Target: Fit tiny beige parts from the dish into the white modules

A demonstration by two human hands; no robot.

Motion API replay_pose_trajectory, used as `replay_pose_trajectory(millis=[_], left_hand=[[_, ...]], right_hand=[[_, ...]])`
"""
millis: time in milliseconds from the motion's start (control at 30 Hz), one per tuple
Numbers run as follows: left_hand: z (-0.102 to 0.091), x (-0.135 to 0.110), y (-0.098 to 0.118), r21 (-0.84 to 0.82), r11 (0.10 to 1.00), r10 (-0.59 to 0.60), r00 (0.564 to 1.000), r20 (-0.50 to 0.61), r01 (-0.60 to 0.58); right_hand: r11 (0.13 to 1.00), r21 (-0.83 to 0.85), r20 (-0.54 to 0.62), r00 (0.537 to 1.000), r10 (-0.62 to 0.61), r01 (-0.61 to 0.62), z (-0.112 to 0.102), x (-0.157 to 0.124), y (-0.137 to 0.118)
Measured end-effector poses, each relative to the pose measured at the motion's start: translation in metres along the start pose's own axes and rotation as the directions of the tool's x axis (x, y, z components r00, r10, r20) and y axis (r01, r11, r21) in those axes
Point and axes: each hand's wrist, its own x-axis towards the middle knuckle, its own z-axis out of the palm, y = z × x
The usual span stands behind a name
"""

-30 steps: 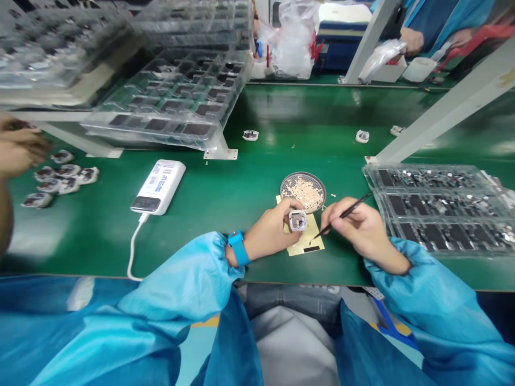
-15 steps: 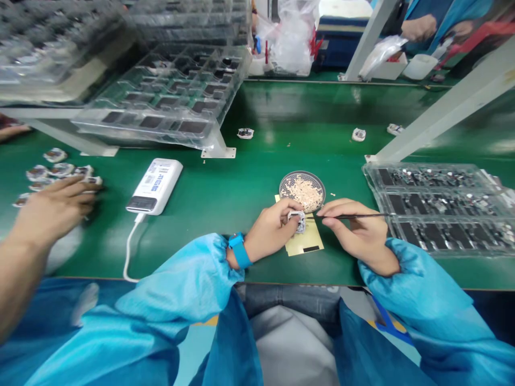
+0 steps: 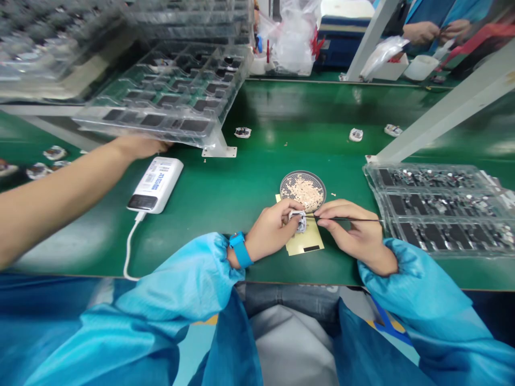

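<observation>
Between its thumb and fingers my left hand (image 3: 271, 231) pinches a small white electronic housing (image 3: 298, 221) with dark parts inside. My right hand (image 3: 354, 228) is closed on thin black tweezers (image 3: 341, 218), whose tip reaches the housing's right edge. Beneath both lies a yellow paper card (image 3: 308, 239) with a black strip. Just behind my hands stands a round grey mesh-patterned dish (image 3: 322, 187) full of small beige pieces. What the tweezer tip grips, if anything, is too small to tell.
A white power bank (image 3: 155, 185) with a cable lies to the left. A co-worker's arm (image 3: 80, 187) stretches behind it, under a rack holding clear trays (image 3: 181, 102). A compartment tray (image 3: 434, 209) lies at right. Similar housings (image 3: 243, 132) sit farther back.
The co-worker's hand has left the cluster of housings at far left and reached forward under the rack. My hands stay nearly in place, the tweezers shifting slightly left.
</observation>
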Motion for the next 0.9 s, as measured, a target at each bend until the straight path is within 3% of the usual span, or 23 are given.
replay_pose_trajectory(millis=[167, 467, 700, 800, 900], left_hand=[[0.0, 0.0, 0.002, -0.007, 1.0, -0.008, 1.0, -0.002, 0.008], [-0.001, -0.001, 0.002, -0.019, 1.0, 0.006, 1.0, 0.018, -0.005], [-0.003, 0.003, 0.006, -0.133, 0.989, -0.065, 0.997, 0.03, 0.068], [-0.004, 0.004, 0.008, -0.157, 0.984, -0.083, 0.996, 0.041, 0.089], [-0.006, 0.003, 0.011, -0.179, 0.977, -0.107, 0.993, 0.045, 0.113]], right_hand=[[0.999, 0.035, -0.037, 0.999, 0.01, -0.009, -0.001, 0.0, 0.0], [0.998, -0.008, 0.02, 0.998, 0.067, -0.067, 0.0, -0.002, 0.002], [0.918, 0.282, 0.157, 0.957, 0.244, -0.28, -0.011, -0.003, 0.005], [0.858, 0.342, 0.234, 0.919, 0.317, -0.383, -0.016, -0.01, 0.002], [0.805, 0.381, 0.237, 0.89, 0.39, -0.455, -0.024, -0.017, -0.009]])
